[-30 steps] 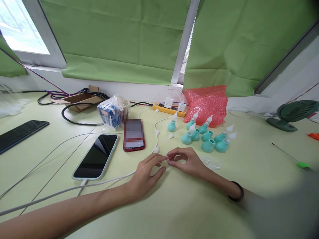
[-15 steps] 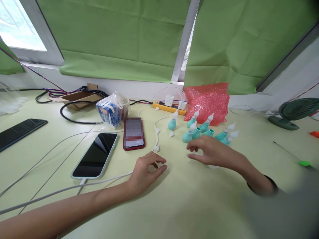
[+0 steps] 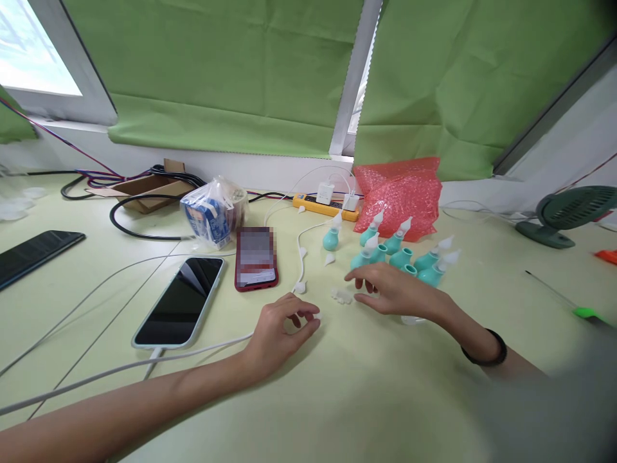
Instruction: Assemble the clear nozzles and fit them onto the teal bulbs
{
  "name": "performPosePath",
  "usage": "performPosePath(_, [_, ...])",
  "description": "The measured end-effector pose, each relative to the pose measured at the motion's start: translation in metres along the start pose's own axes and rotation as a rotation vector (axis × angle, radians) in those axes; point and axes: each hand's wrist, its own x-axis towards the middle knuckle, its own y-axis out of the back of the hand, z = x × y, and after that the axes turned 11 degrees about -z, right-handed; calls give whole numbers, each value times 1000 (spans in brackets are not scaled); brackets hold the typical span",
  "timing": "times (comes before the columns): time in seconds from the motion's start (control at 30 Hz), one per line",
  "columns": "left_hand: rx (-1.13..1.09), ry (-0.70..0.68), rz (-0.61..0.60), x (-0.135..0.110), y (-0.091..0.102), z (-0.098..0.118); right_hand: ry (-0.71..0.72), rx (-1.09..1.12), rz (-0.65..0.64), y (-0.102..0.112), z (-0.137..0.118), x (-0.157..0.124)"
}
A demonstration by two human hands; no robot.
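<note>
My left hand [image 3: 282,328] rests on the table, thumb and forefinger pinched on a small whitish translucent piece [image 3: 317,316], mostly hidden by the fingertips. My right hand [image 3: 393,289] hovers with thumb and fingers apart, nothing visible between them. Just left of its fingertips lie several small clear pieces [image 3: 341,296]. Behind it stand several teal squeeze bulbs [image 3: 401,258]; some carry clear pointed tips [image 3: 405,225], others have bare open necks. One tipped teal bulb [image 3: 330,240] stands apart to the left. A clear round item [image 3: 413,319] is partly hidden beneath my right wrist.
A red phone [image 3: 257,257] and a charging phone [image 3: 180,302] lie to the left, with a white cable [image 3: 202,349] crossing the table. At the back are a yellow power strip [image 3: 321,207] and a pink bubble-wrap bag [image 3: 398,196]. A green fan [image 3: 563,218] stands right.
My right hand has moved a little left. The small clear pieces now show on the table beside its fingertips. My left hand keeps its place, and the whitish piece in its pinch shows more plainly.
</note>
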Motion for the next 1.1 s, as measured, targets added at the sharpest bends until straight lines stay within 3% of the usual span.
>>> performPosePath(0.13, [-4,8,5,0,0,0,95,87,-54,-11,-4,6])
performPosePath(0.27, [16,20,21,0,0,0,163,173,-27,-22,-6,17])
performPosePath(0.57, [60,17,-11,2,-1,-6,71,561,9,-40,-19,23])
performPosePath(0.77, [53,58,-23,2,-1,-4,130,456,184,-35,-23,18])
performPosePath(0.9, [42,72,-17,1,-1,-3,337,358,70,-32,-26,14])
performPosePath(1.1, [66,39,6,1,-1,-5,300,350,155,-39,-27,16])
